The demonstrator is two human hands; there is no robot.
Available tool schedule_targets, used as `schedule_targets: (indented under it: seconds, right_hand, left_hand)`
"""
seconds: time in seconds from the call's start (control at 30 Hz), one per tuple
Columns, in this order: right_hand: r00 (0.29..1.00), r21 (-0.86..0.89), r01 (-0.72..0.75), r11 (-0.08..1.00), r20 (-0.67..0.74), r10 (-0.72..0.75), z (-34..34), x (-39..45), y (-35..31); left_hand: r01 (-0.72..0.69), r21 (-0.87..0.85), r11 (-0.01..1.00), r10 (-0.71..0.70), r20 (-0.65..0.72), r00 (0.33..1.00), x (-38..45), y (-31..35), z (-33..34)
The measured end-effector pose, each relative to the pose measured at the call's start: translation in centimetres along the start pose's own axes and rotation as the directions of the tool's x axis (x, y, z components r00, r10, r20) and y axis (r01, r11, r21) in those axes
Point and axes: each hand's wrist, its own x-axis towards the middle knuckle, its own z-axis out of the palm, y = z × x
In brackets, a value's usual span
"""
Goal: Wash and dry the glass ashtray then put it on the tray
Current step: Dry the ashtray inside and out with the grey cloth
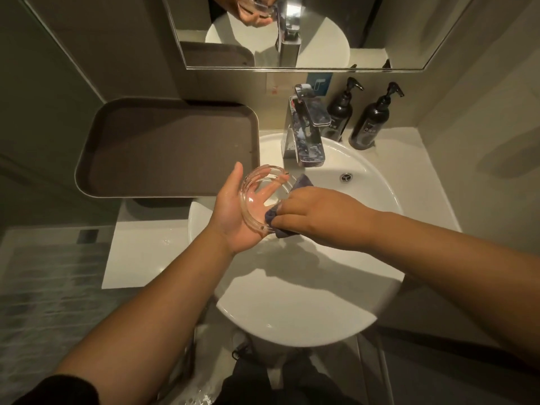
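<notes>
The round clear glass ashtray (263, 197) lies tilted in the palm of my left hand (233, 217), over the left side of the white basin (365, 182). My fingers show through the glass. My right hand (315, 217) grips a dark grey cloth (280, 229) and presses it against the ashtray's right rim; a corner of the cloth sticks out beyond the hand. The brown tray (163, 147) sits on the counter just left of the basin, with nothing on it.
A chrome faucet (306, 133) stands behind the basin, no water running. Two dark pump bottles (371, 118) stand at the back right. A mirror (292, 30) hangs above. The basin drain (346, 177) lies right of the hands. White counter (140, 258) extends left.
</notes>
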Motion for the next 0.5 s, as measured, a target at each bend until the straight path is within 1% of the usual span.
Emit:
schedule_targets:
  seconds: [0.07,0.13,0.2,0.27,0.33,0.43,0.5]
  right_hand:
    - [0.998,0.04,-0.065,0.997,-0.025,0.066,0.3,-0.2,0.1]
    - [0.99,0.071,-0.133,0.989,-0.039,0.136,0.6,-0.4,-0.3]
    - [0.975,0.139,-0.212,0.967,-0.033,0.219,0.6,-0.3,-1.1]
    - [0.948,0.236,-0.305,0.923,-0.02,0.318,0.2,0.2,-2.3]
    - [0.918,0.317,-0.371,0.873,-0.02,0.397,0.2,0.7,-3.3]
    - [0.881,0.381,-0.404,0.832,-0.082,0.466,0.6,1.1,-3.8]
    - [0.848,0.456,-0.447,0.769,-0.058,0.527,0.5,1.5,-3.9]
  left_hand:
    - [-0.062,-0.041,0.997,0.06,-0.042,0.997,0.3,-0.4,0.1]
    - [-0.14,-0.024,0.99,0.138,-0.068,0.988,0.4,-0.8,0.6]
    - [-0.168,-0.025,0.985,0.166,-0.078,0.983,0.4,-0.9,1.2]
    - [-0.183,0.004,0.983,0.183,-0.105,0.978,0.4,-1.1,1.8]
    - [-0.227,-0.008,0.974,0.224,-0.113,0.968,0.5,-1.4,2.4]
    - [-0.276,0.008,0.961,0.274,-0.152,0.95,0.6,-1.4,2.4]
    - [-0.289,-0.014,0.957,0.283,-0.158,0.946,0.6,-1.4,2.2]
